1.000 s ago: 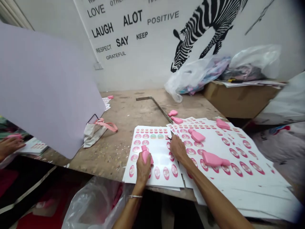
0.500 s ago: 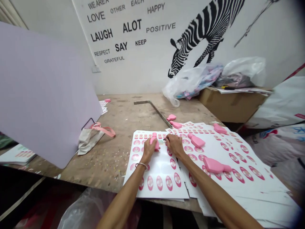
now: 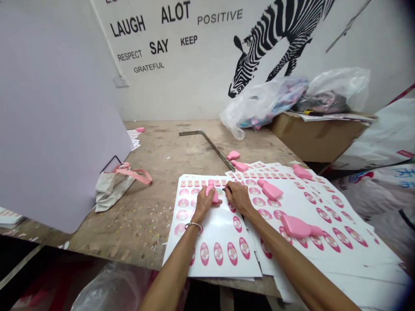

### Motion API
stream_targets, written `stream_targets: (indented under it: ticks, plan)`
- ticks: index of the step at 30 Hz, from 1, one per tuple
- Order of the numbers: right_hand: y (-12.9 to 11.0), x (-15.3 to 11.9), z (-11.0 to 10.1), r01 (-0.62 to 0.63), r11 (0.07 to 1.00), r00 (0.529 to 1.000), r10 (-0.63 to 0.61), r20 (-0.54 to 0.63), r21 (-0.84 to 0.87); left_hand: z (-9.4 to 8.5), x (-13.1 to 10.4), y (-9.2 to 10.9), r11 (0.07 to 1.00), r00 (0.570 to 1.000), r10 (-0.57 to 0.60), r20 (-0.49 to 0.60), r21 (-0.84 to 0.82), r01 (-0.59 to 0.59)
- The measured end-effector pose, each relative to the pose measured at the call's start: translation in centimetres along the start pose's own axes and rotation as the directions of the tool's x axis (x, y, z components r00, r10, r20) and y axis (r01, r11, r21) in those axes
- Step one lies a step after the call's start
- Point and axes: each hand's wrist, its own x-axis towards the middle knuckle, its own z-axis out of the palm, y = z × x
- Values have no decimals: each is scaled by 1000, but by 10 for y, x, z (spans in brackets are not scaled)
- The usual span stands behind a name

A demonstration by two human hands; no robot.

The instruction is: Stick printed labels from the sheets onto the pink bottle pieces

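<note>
My left hand (image 3: 204, 203), with a bracelet at the wrist, is closed around a small pink bottle-shaped piece (image 3: 212, 193) over a white sheet of pink stickers (image 3: 214, 224). Beside it, my right hand (image 3: 238, 197) is closed at the sheet's upper right part, with a small dark thing at its fingertips that is too small to name. To the right, more sticker sheets (image 3: 337, 263) overlap in a pile. Several pink bottle-shaped pieces lie on them, among them a large one (image 3: 296, 226) and another (image 3: 271, 190).
A bent metal bar (image 3: 212, 147) lies behind the sheets on the wooden table (image 3: 152, 151). At left are a cloth pouch (image 3: 112, 190) and a large pale board (image 3: 61, 121). A cardboard box (image 3: 314, 138) and plastic bags (image 3: 259, 106) stand at the back right.
The view has tilted down and shifted slightly, so the table scene looks a little nearer. Both hands keep nearly the same places on the sheet, the left still holding the pink piece.
</note>
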Motion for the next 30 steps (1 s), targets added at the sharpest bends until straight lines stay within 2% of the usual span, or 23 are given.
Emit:
stream_targets:
  ticks: [11, 17, 20, 23, 27, 30]
  plan:
    - [0, 3, 5, 10, 996, 999, -6, -43, 92, -1, 2, 1, 999, 1000, -24, 13, -22, 25]
    - [-1, 0, 0, 59, 969, 994, -34, -106, 241, 2, -1, 5, 996, 999, -39, -28, -80, 37]
    - [2, -1, -12, -4, 933, 988, 59, -143, 360, 1, -1, 5, 990, 998, -34, -59, -135, 26]
    - [0, -1, -33, -60, 868, 978, 150, -144, 492, 0, -5, 10, 975, 998, -34, -54, -222, 21]
    - [-16, -10, -62, -60, 784, 988, 135, -76, 618, 2, -22, 24, 939, 997, -76, 3, -337, 72]
    - [-33, -22, -75, -80, 691, 992, 123, -8, 718, 5, -39, 36, 924, 996, -84, 32, -372, 90]
